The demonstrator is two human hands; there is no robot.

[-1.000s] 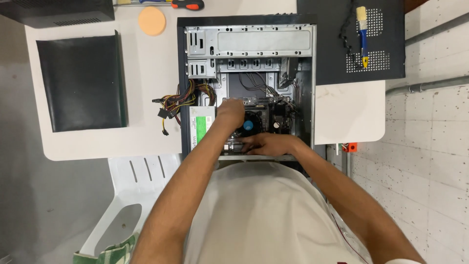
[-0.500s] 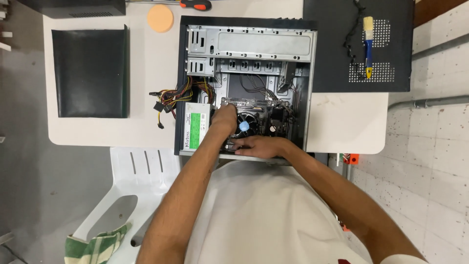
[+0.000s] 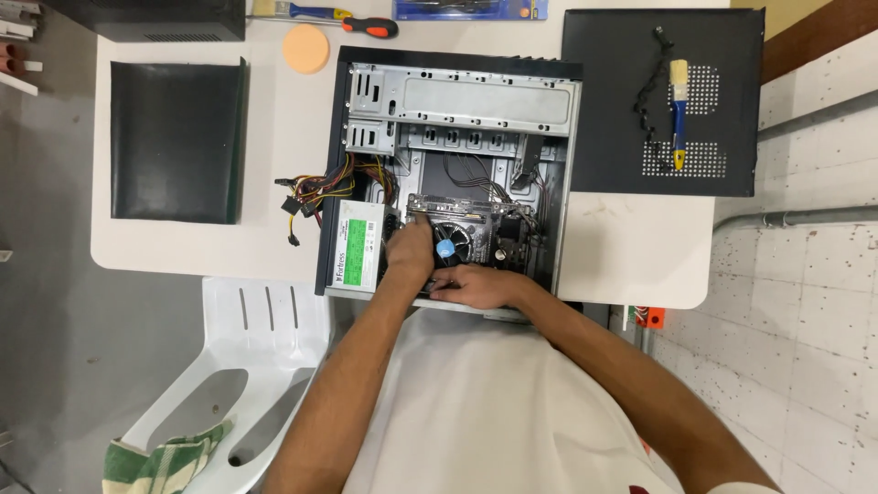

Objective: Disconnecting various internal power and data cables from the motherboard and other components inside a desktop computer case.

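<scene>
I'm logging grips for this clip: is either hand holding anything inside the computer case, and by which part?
It cannot be told. Both the left hand and right hand rest on parts inside the open computer case; the fingers hide any grip.

both bare forearms reach forward from the body and converge. the left hand (image 3: pixel 411 249) lies palm down, fingers curled and pointing ahead, its wrist straight in line with the forearm. the right hand (image 3: pixel 476 286) sits just behind and beside it, turned across toward the left, fingers bent inward, knuckles up, nearly touching the left wrist.
</scene>
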